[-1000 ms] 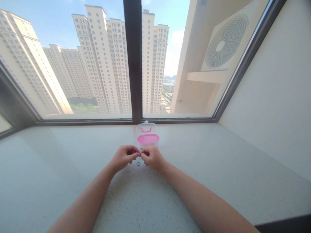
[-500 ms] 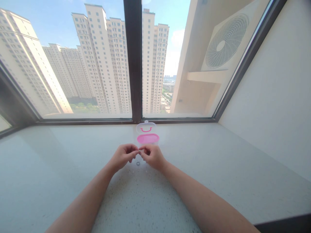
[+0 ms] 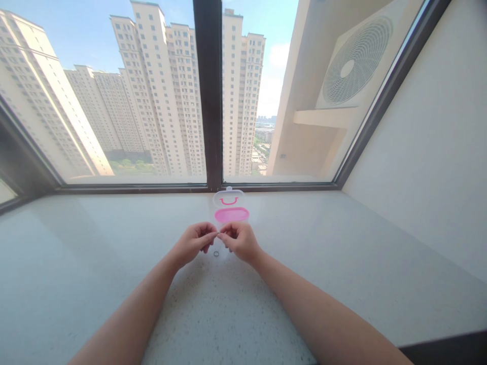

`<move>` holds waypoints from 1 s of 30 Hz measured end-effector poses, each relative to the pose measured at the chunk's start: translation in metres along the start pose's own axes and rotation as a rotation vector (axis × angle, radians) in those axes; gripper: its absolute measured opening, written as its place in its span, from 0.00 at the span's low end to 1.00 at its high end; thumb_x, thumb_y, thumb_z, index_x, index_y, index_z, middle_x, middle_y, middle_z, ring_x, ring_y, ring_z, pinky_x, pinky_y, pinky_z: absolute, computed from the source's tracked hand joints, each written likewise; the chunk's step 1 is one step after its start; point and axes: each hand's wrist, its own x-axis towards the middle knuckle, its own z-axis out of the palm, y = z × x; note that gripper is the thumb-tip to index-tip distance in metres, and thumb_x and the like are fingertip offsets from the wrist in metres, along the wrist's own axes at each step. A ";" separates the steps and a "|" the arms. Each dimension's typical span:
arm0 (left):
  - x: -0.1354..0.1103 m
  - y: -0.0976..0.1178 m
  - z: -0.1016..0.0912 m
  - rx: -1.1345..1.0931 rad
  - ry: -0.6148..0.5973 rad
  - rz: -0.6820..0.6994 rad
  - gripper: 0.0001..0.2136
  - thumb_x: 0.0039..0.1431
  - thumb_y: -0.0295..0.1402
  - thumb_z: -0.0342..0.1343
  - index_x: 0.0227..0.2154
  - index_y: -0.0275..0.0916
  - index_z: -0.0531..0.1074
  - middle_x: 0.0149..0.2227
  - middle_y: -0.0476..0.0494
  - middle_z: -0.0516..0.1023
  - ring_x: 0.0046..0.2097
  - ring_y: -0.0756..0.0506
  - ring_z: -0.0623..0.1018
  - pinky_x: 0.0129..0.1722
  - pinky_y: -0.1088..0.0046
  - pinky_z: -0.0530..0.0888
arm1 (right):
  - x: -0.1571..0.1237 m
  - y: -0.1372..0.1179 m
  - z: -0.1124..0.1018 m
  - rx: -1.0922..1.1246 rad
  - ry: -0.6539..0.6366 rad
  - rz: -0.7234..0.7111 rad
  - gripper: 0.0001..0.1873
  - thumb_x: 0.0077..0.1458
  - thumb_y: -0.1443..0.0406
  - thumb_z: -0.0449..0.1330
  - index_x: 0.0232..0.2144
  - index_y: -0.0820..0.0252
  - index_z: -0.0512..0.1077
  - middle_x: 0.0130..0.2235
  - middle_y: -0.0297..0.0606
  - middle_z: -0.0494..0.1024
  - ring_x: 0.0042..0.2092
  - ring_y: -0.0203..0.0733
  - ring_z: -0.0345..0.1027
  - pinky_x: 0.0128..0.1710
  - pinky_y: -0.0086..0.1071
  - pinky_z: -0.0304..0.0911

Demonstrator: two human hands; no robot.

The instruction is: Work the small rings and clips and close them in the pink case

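My left hand [image 3: 198, 242] and my right hand [image 3: 239, 241] meet fingertip to fingertip above the sill, each in a closed pinch. Whatever lies between the fingertips is too small to make out. Just below them a small dark ring [image 3: 216, 253] lies flat on the speckled surface. Behind my hands stands a small pink and clear plastic box [image 3: 232, 215]. Its clear lid [image 3: 229, 199], with a pink curved handle, is tipped back toward the window. The lower part of the box is hidden by my hands.
The pale speckled window sill [image 3: 114, 263] stretches out on both sides. A dark window frame [image 3: 211, 101] rises behind the box, and a white wall [image 3: 429, 142] bounds the right side. Tall buildings and a fan unit [image 3: 357, 63] are outside the glass.
My right hand has turned slightly, its thumb and finger now closer to the left fingertips. The view has shifted a little; the ring and the box stay where they were.
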 end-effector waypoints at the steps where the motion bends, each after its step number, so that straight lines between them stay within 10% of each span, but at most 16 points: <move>1: 0.000 0.000 0.000 -0.005 -0.005 0.001 0.11 0.54 0.39 0.55 0.29 0.35 0.67 0.21 0.54 0.64 0.20 0.55 0.64 0.20 0.79 0.59 | 0.000 -0.001 0.000 0.046 -0.016 0.034 0.11 0.46 0.61 0.62 0.27 0.65 0.71 0.17 0.31 0.68 0.16 0.31 0.59 0.15 0.23 0.54; 30: -0.001 0.004 0.008 -0.032 0.031 0.040 0.10 0.55 0.38 0.52 0.28 0.36 0.64 0.18 0.55 0.64 0.19 0.55 0.64 0.19 0.79 0.58 | 0.001 -0.005 0.000 0.128 -0.043 0.086 0.13 0.44 0.59 0.64 0.26 0.65 0.71 0.16 0.30 0.69 0.16 0.28 0.58 0.14 0.22 0.53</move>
